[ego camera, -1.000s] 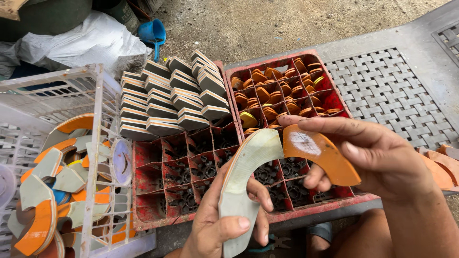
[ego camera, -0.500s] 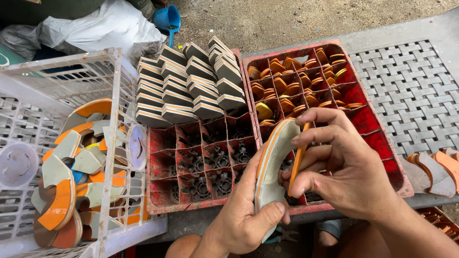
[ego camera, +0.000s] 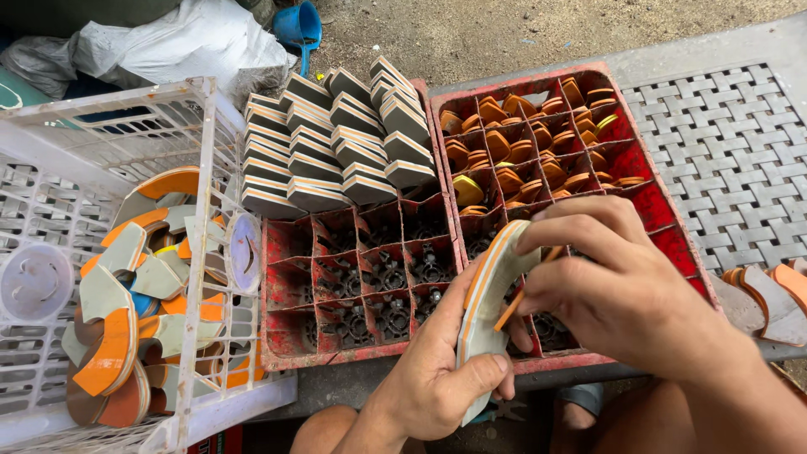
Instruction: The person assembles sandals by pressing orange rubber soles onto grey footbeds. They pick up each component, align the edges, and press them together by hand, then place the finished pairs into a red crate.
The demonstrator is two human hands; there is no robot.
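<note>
— Gravel ground lies behind the red crate (ego camera: 361,353). What sits over the crate's near edge?

— A pale curved pad (ego camera: 487,294), held on edge. The left hand (ego camera: 437,378) grips its lower end, thumb across it; the right hand (ego camera: 622,294) pinches a thin orange piece (ego camera: 525,290) against its upper part.

— And around the crate?

— Stacked grey wedges (ego camera: 336,143) fill its far cells. Left of it stands a white basket (ego camera: 210,395) of curved pieces; right, a second crate (ego camera: 664,219) holds small orange pieces.
</note>
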